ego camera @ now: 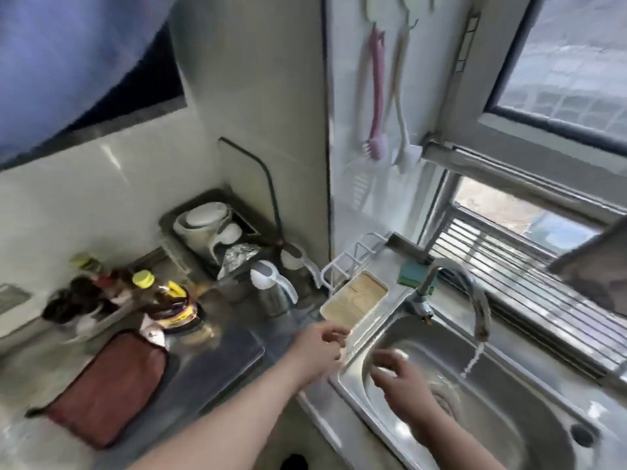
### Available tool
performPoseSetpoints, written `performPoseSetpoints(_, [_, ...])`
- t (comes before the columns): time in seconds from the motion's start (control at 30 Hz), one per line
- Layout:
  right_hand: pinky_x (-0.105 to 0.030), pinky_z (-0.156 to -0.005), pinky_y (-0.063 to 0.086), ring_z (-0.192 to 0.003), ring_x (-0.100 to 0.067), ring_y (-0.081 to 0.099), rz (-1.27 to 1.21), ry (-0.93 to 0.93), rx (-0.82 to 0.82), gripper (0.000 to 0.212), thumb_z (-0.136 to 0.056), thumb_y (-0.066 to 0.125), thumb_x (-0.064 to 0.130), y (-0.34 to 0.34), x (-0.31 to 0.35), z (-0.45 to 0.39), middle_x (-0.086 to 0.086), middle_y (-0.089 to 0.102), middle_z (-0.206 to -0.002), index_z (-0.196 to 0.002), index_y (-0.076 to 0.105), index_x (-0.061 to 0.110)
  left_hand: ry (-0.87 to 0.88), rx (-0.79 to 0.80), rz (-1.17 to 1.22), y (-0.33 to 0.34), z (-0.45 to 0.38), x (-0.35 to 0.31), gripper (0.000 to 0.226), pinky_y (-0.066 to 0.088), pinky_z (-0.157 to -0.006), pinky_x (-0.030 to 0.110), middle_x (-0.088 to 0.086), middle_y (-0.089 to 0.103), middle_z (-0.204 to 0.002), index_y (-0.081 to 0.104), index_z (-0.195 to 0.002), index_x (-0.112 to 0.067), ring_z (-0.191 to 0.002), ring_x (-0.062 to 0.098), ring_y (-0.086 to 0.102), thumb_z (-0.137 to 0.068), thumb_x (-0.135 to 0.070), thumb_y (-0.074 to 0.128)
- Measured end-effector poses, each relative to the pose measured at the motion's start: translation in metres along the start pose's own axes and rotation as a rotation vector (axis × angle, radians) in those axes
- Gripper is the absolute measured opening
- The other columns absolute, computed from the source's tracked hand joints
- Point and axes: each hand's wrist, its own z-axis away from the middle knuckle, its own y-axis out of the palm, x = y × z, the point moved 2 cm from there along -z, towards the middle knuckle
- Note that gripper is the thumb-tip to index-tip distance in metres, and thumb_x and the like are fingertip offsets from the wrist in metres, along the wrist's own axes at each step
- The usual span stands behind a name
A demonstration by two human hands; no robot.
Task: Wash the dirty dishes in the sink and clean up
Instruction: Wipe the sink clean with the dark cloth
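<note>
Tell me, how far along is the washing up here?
Mostly done, it seems: bowls sit in the drying rack and no dishes show in the sink. In hand: the tap runs while the right hand is over the basin; the left hand hovers beside it. Left: shutting off the water, tidying the counter.

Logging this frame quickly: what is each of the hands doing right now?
Left hand: over the counter by the sink, fingers loosely curled; blurred, cannot tell if it holds anything.
Right hand: over the sink, open, fingers spread, holding nothing.

Maroon cloth on the counter — oil bottle behind, two kettles beyond.
</note>
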Motion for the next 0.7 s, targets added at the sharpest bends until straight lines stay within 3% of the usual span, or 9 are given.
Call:
performPoseSetpoints(0.17, [-0.034,-0.085,0.058,-0.091,-0.012,0.072,0.137,-0.091,0.166,0.024,-0.089,0.070,0.011,0.110,0.056,-0.022,0.012,0.077,-0.098,-0.096,0.074,0.033,-0.147,-0.583,-0.053,-0.125,0.049,0.087,0.012,0.050,-0.073,0.028,-0.010,0.075,-0.078,0.076,-0.080,-0.026,-0.080,0.012,0.068,-0.090,-0.024,0.068])
performPoseSetpoints(0.3, [-0.029,-0.084,0.055,-0.087,-0.006,0.069,0.271,-0.221,0.289,0.025,-0.074,0.066,0.031,0.203,0.081,-0.031,0.025,0.074,-0.084,-0.087,0.073,0.052,-0.303,-0.772,-0.226,-0.216,0.085,0.172,0.008,0.051,-0.078,0.029,-0.008,0.075,-0.093,0.074,-0.085,-0.033,-0.093,0.019,0.070,-0.084,-0.026,0.069])
performPoseSetpoints(0.33, [-0.030,-0.086,0.054,-0.087,-0.007,0.068,0.305,-0.242,0.324,0.024,-0.073,0.065,0.031,0.227,0.082,-0.035,0.025,0.073,-0.082,-0.083,0.072,0.052,-0.346,-0.767,-0.271,-0.235,0.090,0.193,0.015,0.053,-0.083,0.030,-0.007,0.075,-0.101,0.076,-0.091,-0.034,-0.099,0.020,0.070,-0.082,-0.026,0.068])
performPoseSetpoints(0.4, [-0.029,-0.084,0.053,-0.084,-0.006,0.065,0.370,-0.255,0.382,0.018,-0.080,0.067,0.020,0.266,0.090,-0.034,0.016,0.071,-0.080,-0.074,0.069,0.037,-0.441,-0.658,-0.353,-0.261,0.093,0.230,0.030,0.052,-0.099,0.030,-0.004,0.071,-0.124,0.079,-0.103,-0.036,-0.115,0.020,0.066,-0.080,-0.031,0.062])
performPoseSetpoints(0.5, [-0.016,-0.073,0.049,-0.076,0.004,0.062,0.406,-0.229,0.378,0.031,-0.086,0.066,0.007,0.308,0.102,-0.024,0.012,0.070,-0.079,-0.075,0.064,0.036,-0.521,-0.291,-0.506,-0.272,0.087,0.263,0.044,0.027,-0.125,0.033,0.004,0.032,-0.169,0.070,-0.129,-0.047,-0.152,0.028,0.035,-0.086,-0.040,0.059])
performPoseSetpoints(0.6, [-0.006,-0.070,0.046,-0.080,0.006,0.062,0.399,-0.197,0.369,0.033,-0.090,0.066,0.007,0.335,0.104,-0.019,0.016,0.071,-0.083,-0.080,0.065,0.039,-0.557,-0.097,-0.558,-0.271,0.074,0.283,0.061,0.015,-0.127,0.038,0.008,-0.008,-0.175,0.047,-0.149,-0.054,-0.157,0.044,0.011,-0.090,-0.048,0.059])
performPoseSetpoints(0.67, [-0.011,-0.073,0.048,-0.084,0.003,0.065,0.374,-0.182,0.342,0.032,-0.089,0.067,0.008,0.342,0.103,-0.018,0.016,0.073,-0.088,-0.079,0.066,0.038,-0.567,-0.061,-0.614,-0.270,0.073,0.297,0.070,0.016,-0.128,0.041,0.004,-0.012,-0.175,0.031,-0.156,-0.056,-0.157,0.043,0.005,-0.092,-0.049,0.056])
performPoseSetpoints(0.7, [-0.015,-0.074,0.049,-0.085,-0.001,0.066,0.359,-0.170,0.328,0.031,-0.089,0.067,0.008,0.342,0.103,-0.018,0.016,0.073,-0.090,-0.078,0.066,0.037,-0.535,-0.072,-0.690,-0.271,0.073,0.299,0.069,0.023,-0.127,0.040,0.001,0.000,-0.175,0.031,-0.157,-0.055,-0.156,0.039,0.013,-0.093,-0.045,0.055])
